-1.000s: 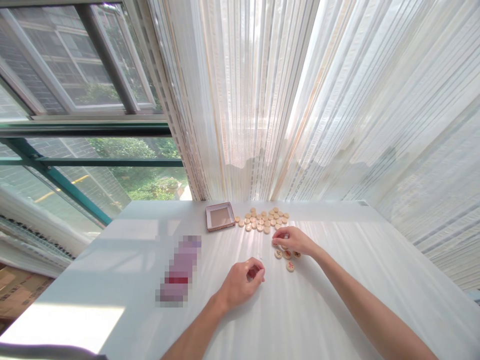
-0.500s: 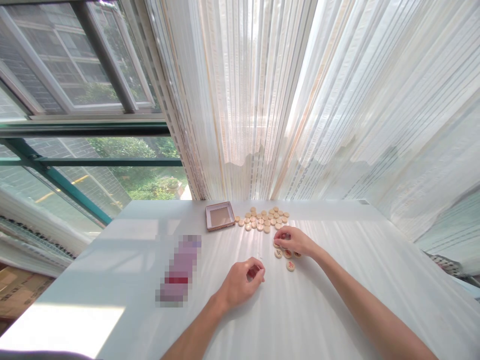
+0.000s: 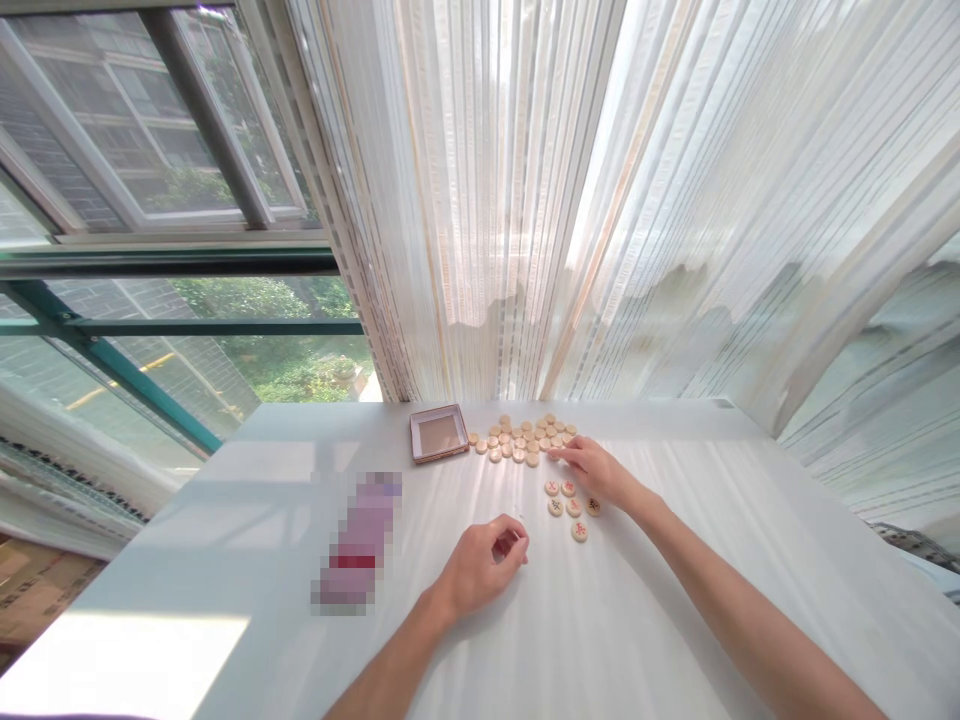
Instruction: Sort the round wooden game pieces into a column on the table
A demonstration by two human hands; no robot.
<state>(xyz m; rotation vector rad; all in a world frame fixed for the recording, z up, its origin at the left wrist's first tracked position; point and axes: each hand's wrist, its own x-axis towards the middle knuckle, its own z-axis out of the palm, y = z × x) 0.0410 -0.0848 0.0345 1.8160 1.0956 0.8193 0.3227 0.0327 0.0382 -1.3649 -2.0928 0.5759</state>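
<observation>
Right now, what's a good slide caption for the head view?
Right hand at the plain discs, left hand curled near six marked discs on the white table.

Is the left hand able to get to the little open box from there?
Probably yes, with some stretching forward: I see nothing blocking between the left hand and the open box. The round pieces sit to its right, and the blurred purple thing lies off left.

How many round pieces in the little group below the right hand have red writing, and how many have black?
Pieces with red writing: 4
Pieces with black writing: 2
Total: 6
</observation>
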